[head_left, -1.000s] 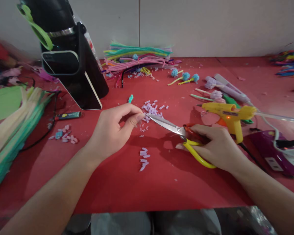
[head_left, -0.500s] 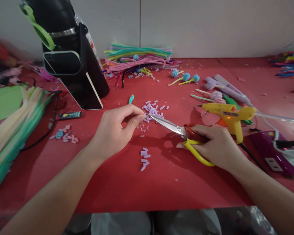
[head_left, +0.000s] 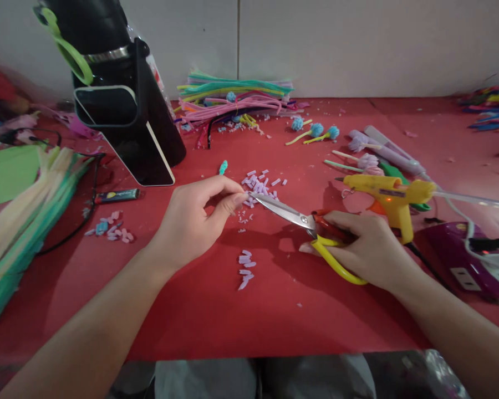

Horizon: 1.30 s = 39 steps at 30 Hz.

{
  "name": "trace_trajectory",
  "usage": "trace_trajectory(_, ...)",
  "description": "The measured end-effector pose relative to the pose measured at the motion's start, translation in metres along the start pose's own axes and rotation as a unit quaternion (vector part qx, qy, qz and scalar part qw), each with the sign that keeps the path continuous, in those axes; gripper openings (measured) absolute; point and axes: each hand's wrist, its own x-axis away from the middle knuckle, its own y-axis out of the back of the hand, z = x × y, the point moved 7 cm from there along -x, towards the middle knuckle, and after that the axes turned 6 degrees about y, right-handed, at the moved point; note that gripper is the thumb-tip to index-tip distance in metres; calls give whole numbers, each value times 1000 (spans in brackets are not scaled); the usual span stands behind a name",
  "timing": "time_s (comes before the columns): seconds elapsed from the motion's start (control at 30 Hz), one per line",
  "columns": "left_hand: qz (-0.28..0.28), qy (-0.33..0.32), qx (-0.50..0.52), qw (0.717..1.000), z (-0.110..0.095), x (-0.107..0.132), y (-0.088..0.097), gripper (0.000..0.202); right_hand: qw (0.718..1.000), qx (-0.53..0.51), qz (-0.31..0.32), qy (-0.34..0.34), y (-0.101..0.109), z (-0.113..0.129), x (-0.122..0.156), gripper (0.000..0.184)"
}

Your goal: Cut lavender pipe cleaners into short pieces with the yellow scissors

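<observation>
My left hand (head_left: 208,213) is closed in a pinch, thumb against forefinger, on a small lilac chenille piece mostly hidden by the fingertips. Scissors (head_left: 283,210) with one red and one yellow handle are in my right hand (head_left: 361,244); their blade tips meet the piece at my left fingertips. Just behind the tips lies a pile of cut lilac bits (head_left: 261,183), with fine trimmings (head_left: 244,219) in front of it. A short row of lilac pieces (head_left: 245,269) rests nearer to me on the red tabletop (head_left: 199,327).
A black bottle with a phone (head_left: 137,149) stands at left, near a pale green bundle of stems (head_left: 29,233). On the right are a yellow glue gun (head_left: 385,191) and a purple power socket (head_left: 461,260). Blue pompom stems (head_left: 316,131) and coloured chenille stems (head_left: 237,94) lie behind.
The scissors' yellow handle has shifted very slightly outward and down. My left hand has hardly moved, still pinching at the blade tips.
</observation>
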Motion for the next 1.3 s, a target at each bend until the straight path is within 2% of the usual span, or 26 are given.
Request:
trace_trajectory(0.37, 10, 14, 24, 1000, 1, 0, -3, 12, 1000, 12, 9, -20, -2, -6, -1, 49)
trace_trajectory(0.53, 3, 19, 22, 1000, 2, 0, -2, 15, 1000, 5, -15, -14, 0, -4, 0, 55)
trace_trajectory(0.67, -8, 21, 20, 1000, 4, -1, 1, 14, 1000, 12, -9, -24, 0, -7, 2, 58)
trace_trajectory(1.0, -1, 25, 14, 1000, 4, 0, 1, 15, 1000, -11, 12, -11, -1, -3, 1, 51)
trace_trajectory(1.3, 8, 21, 6, 1000, 3, 0, 1, 14, 1000, -4, 3, 1, 0, -1, -1, 50)
